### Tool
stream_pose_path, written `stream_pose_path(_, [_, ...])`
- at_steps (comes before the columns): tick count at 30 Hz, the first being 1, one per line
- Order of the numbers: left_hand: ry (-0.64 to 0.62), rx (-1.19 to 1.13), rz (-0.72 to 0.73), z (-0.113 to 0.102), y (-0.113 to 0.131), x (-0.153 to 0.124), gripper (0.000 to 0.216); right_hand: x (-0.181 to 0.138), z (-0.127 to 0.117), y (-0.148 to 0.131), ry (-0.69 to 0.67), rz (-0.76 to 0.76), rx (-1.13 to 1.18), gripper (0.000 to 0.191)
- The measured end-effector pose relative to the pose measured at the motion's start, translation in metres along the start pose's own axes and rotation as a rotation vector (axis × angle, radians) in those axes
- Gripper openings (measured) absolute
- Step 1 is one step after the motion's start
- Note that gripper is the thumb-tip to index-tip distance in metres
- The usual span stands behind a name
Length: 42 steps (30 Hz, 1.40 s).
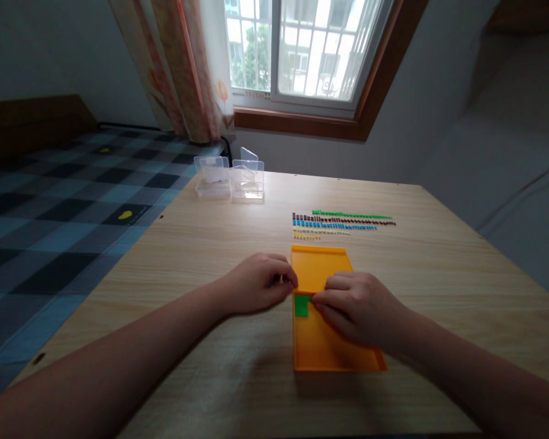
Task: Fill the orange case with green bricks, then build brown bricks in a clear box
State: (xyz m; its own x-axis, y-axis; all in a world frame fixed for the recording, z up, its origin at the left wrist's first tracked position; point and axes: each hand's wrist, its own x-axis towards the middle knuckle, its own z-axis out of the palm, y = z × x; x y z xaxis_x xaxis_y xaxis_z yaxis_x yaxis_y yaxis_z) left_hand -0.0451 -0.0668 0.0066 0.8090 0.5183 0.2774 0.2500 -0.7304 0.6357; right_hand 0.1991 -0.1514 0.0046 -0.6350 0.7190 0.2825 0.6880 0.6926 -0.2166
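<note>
An orange tray point(338, 350) with a raised rim and a divider across it lies on the table before me. Small green pieces point(301, 306) fill the upper left corner of its nearer section. My right hand point(354, 305) reaches over the tray, fingertips pinched at the right edge of the green patch; a small green piece seems to be at the tips. At the divider's left end, my left hand point(268, 280) is closed with thumb and finger together against the tray's edge. Whatever it may hold is too small to make out.
Beyond the tray, rows of small green pieces point(352, 214), brown pieces point(343, 220), blue pieces point(333, 225) and yellow pieces point(306, 235) lie on the wooden table point(201, 256). Clear plastic boxes point(247, 189) with raised lids stand at the far left. A checked bed point(82, 201) adjoins the table's left side.
</note>
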Motion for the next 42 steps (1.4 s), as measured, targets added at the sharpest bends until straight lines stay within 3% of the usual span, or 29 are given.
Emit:
stream_pose_path(7, [-0.002,-0.004,-0.013,0.0,0.002,0.0,0.018,0.0,-0.001,0.0,0.054,-0.015,0.042,0.027])
stream_pose_path(13, [0.016,-0.138,-0.071,0.001,-0.005,0.001,0.016,0.003,-0.013,0.011,0.309,-0.017,0.074,0.019])
stream_pose_path(18, [0.041,-0.277,-0.177,0.002,-0.012,0.003,0.014,0.01,-0.021,0.046,0.444,0.117,-0.041,0.018])
stream_pose_path(21, [0.041,-0.298,-0.187,0.003,-0.014,0.003,0.014,0.026,-0.029,0.074,0.379,0.244,-0.092,0.02])
stream_pose_path(25, [0.049,-0.312,-0.211,0.004,-0.016,0.003,0.014,0.062,-0.039,0.106,0.124,0.468,-0.114,0.023])
stream_pose_path(30, [0.05,-0.341,-0.222,0.005,-0.016,0.003,0.015,0.104,-0.038,0.136,0.011,0.568,-0.144,0.028])
stream_pose_path(42, [0.05,-0.338,-0.21,0.007,-0.018,0.002,0.017,0.138,-0.017,0.151,-0.125,0.661,-0.195,0.029])
